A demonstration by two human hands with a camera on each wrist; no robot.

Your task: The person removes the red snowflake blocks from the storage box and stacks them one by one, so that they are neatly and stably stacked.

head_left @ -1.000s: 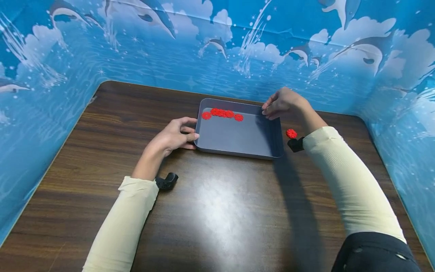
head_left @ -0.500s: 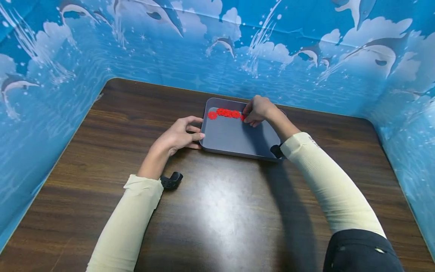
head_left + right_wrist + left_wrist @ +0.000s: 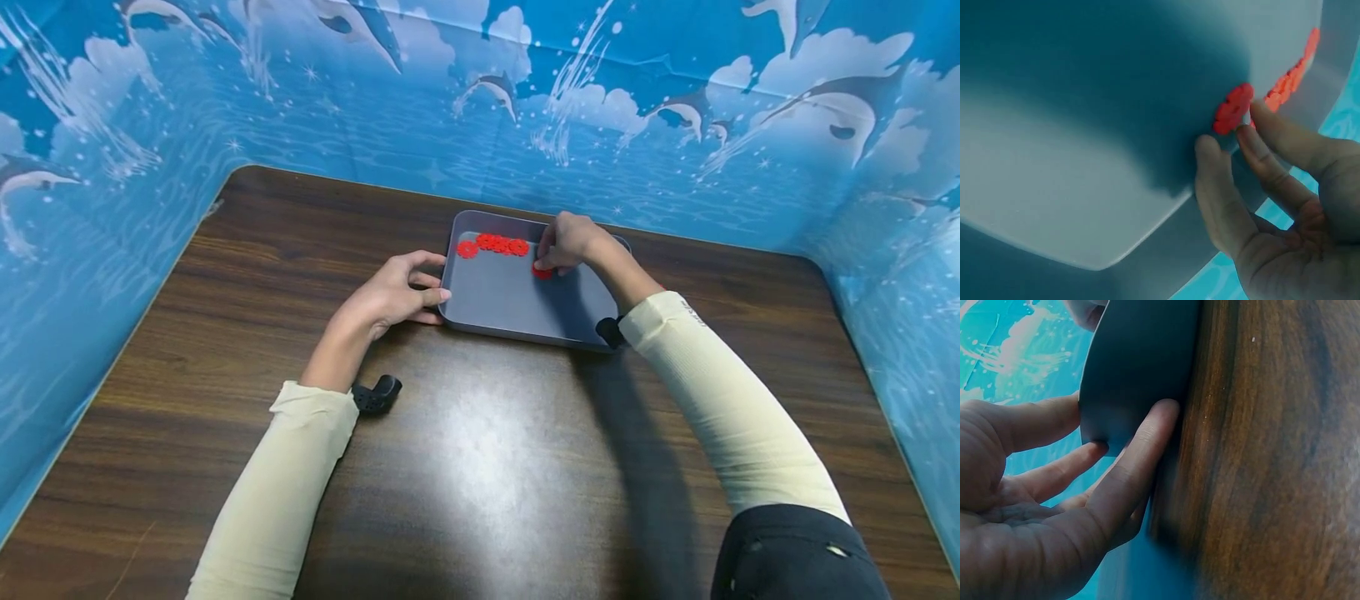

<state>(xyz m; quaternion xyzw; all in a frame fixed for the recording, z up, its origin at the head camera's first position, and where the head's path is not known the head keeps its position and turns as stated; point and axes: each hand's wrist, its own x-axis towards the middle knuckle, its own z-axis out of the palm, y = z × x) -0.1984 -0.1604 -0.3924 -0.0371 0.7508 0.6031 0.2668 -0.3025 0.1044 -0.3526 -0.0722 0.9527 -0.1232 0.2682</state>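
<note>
A shallow grey baking tray (image 3: 510,308) lies on the table. My left hand (image 3: 393,293) touches its left side, and in the left wrist view the fingertips (image 3: 1163,415) lie against the tray's outer wall. Over the tray's back right part, my right hand (image 3: 573,240) pinches a red notched plastic disc (image 3: 543,272) at its edge. The right wrist view shows this disc (image 3: 1234,109) at the thumb and fingertips, just over the tray floor. Several like discs (image 3: 501,244) lie in an overlapping row along the tray's back. One single disc (image 3: 467,249) lies left of that row.
The tray stands near the back edge of the brown wood-grain table (image 3: 465,467). A blue dolphin-print cloth (image 3: 360,108) hangs behind and along both sides. The right forearm (image 3: 712,375) crosses the tray's right rim and hides part of it.
My right hand has gone left from the tray's right rim to a disc, which has shifted slightly toward me. The loose disc right of the tray is now behind the arm. The left hand stays.
</note>
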